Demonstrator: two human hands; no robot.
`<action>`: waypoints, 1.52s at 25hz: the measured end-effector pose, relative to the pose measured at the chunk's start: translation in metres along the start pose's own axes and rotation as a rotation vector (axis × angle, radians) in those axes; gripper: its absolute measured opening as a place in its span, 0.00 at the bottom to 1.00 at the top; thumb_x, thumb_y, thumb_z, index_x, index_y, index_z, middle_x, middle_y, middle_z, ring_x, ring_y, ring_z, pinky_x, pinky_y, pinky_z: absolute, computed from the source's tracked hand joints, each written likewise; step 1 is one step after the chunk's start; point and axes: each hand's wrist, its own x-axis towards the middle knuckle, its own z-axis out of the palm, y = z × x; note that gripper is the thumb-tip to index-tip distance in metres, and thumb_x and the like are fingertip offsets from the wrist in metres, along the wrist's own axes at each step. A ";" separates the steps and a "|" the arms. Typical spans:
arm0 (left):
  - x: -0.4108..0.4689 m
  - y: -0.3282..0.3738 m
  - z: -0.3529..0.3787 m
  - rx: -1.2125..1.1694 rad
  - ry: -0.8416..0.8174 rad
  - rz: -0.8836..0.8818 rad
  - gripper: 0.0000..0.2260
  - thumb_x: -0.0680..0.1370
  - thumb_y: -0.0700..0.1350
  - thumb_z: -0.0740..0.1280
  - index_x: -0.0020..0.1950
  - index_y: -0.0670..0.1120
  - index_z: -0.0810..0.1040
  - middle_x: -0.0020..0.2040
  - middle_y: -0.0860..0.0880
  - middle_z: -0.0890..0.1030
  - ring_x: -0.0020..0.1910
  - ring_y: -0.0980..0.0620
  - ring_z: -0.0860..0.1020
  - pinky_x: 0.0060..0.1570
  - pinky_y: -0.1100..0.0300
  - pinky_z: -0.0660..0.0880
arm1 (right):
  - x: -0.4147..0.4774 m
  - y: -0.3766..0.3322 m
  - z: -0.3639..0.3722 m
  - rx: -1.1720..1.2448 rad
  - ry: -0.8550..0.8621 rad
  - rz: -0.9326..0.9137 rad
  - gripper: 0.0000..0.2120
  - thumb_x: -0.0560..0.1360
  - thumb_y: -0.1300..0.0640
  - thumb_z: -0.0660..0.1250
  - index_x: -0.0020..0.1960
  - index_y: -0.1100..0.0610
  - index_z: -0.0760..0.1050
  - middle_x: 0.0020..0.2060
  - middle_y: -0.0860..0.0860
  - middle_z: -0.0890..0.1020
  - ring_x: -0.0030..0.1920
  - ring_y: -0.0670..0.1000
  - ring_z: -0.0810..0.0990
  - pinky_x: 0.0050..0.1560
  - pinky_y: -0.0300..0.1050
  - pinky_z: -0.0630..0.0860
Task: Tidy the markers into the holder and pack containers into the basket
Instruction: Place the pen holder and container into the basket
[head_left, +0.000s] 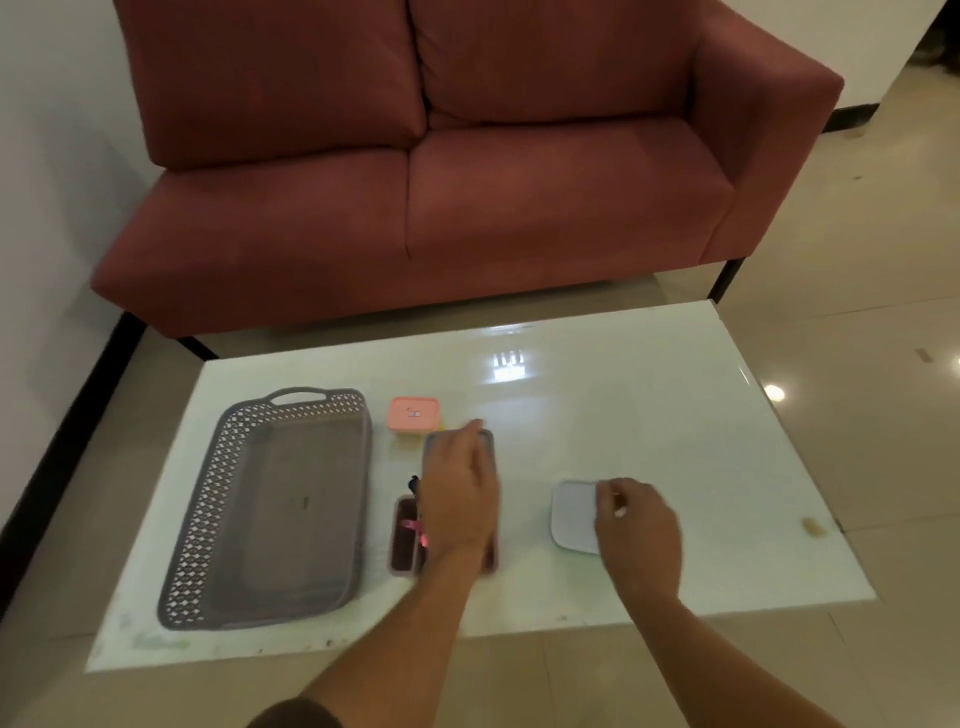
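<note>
- White glossy table (649, 415) fronts a red sofa (467, 182); its far right half, toward 1 o'clock, lies bare.
- Grey basket (270, 509) sits at 9 o'clock, near the left edge.
- Left hand (457, 499) rests over a grey-lidded container (485, 441) beside the marker holder (405, 535); grip unclear.
- Right hand (636, 525), fingers curled, touches a white container (574, 514).
- Pink container (414, 414) stands at 11 o'clock.

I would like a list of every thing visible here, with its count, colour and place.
basket: 1, grey, left on the table, nothing visible inside
pink container: 1, pink lid, right of the basket's far end
grey lid: 1, grey, under the left hand, blurred
holder: 1, dark pink, right of the basket, markers inside
white container: 1, white, right of centre
table: 1, glossy white
sofa: 1, dark red, behind the table
left hand: on the grey lid
right hand: at the white container's right edge
</note>
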 end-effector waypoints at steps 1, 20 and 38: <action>0.012 -0.013 -0.023 0.080 0.100 -0.090 0.13 0.83 0.47 0.58 0.61 0.47 0.80 0.53 0.48 0.82 0.51 0.48 0.78 0.47 0.58 0.73 | -0.002 -0.019 0.010 -0.007 -0.103 -0.071 0.09 0.79 0.55 0.65 0.47 0.55 0.83 0.42 0.53 0.85 0.43 0.56 0.83 0.42 0.44 0.72; 0.023 -0.115 -0.088 0.596 -0.760 -0.199 0.10 0.82 0.49 0.61 0.47 0.47 0.78 0.36 0.52 0.75 0.35 0.54 0.73 0.29 0.63 0.64 | -0.045 -0.078 0.096 -0.490 -0.507 0.181 0.06 0.74 0.56 0.66 0.47 0.57 0.78 0.41 0.54 0.84 0.41 0.56 0.85 0.46 0.52 0.85; 0.101 -0.015 -0.322 0.523 -0.355 -0.059 0.12 0.76 0.54 0.65 0.44 0.46 0.81 0.39 0.46 0.81 0.39 0.44 0.78 0.38 0.56 0.75 | -0.110 -0.307 -0.021 -0.312 -0.312 -0.153 0.09 0.70 0.54 0.66 0.40 0.59 0.80 0.35 0.57 0.84 0.36 0.58 0.84 0.41 0.48 0.84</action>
